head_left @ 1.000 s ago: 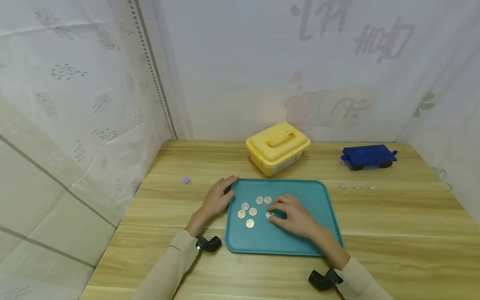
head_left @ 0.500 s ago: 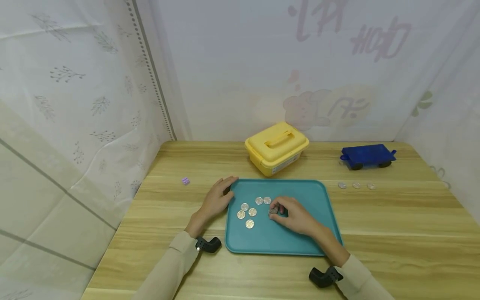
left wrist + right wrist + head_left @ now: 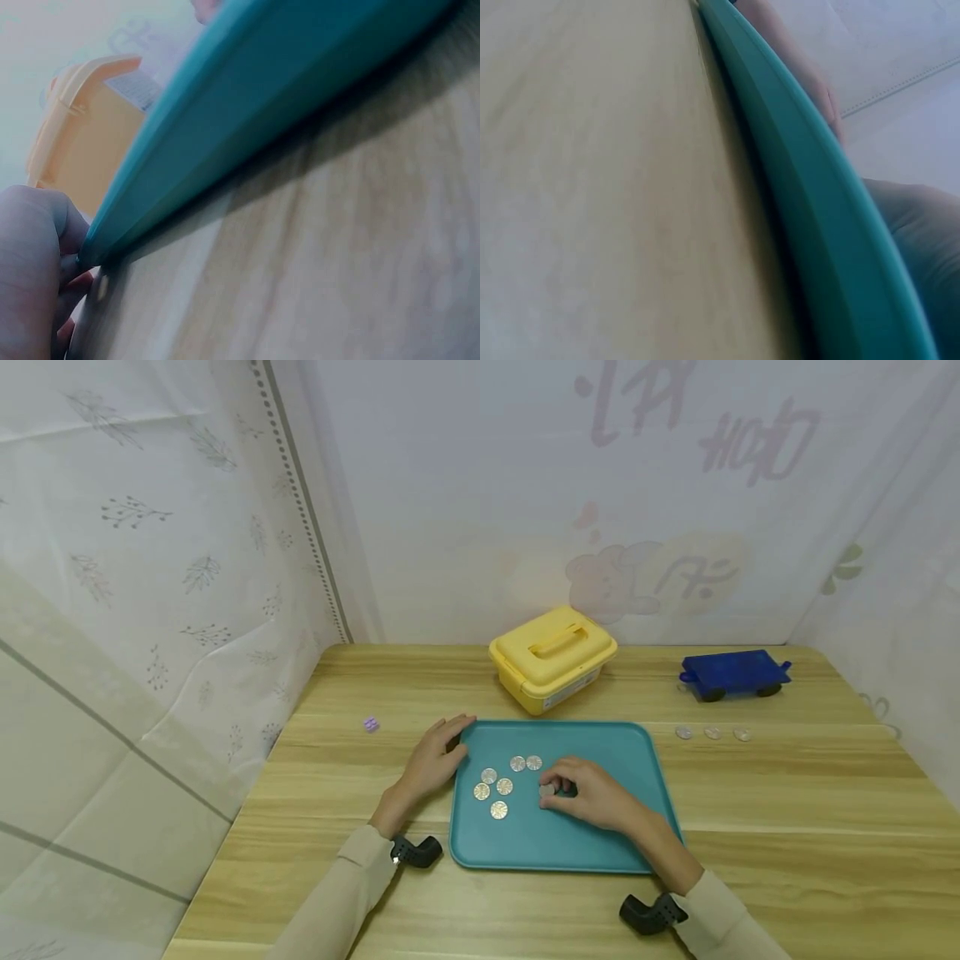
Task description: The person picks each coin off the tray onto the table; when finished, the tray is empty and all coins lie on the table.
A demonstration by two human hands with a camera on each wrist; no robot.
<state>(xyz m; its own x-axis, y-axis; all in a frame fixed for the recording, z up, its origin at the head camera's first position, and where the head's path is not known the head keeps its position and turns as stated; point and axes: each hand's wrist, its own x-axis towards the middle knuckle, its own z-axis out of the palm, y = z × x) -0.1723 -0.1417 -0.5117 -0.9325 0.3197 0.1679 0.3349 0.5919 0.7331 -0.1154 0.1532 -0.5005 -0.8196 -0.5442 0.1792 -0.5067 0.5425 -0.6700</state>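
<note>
Several round silver coins [image 3: 498, 810] lie in the left half of a teal tray [image 3: 615, 843]. Over the tray's middle, my right hand [image 3: 592, 793] pinches one coin [image 3: 547, 790] between thumb and fingertips; the other fingers are bent in. My left hand [image 3: 435, 760] rests at the far left corner of the tray, its thumb over the rim and its fingers stretched toward the back edge. The left wrist view shows that hand [image 3: 34, 262] right against the tray corner [image 3: 97, 251]. From the right wrist, the tray's side wall [image 3: 802, 180] hides the coins.
Behind the tray stands a lidded yellow box [image 3: 555, 656]. A blue toy wagon [image 3: 735, 672] is at the back right, with a row of 3 coins [image 3: 712, 733] in front of it. Left of the tray lies a small purple brick [image 3: 371, 724].
My right hand has lifted a coin from near the tray's middle and turned it, so that its flat face now shows between the fingertips. The left hand has stayed at the tray corner.
</note>
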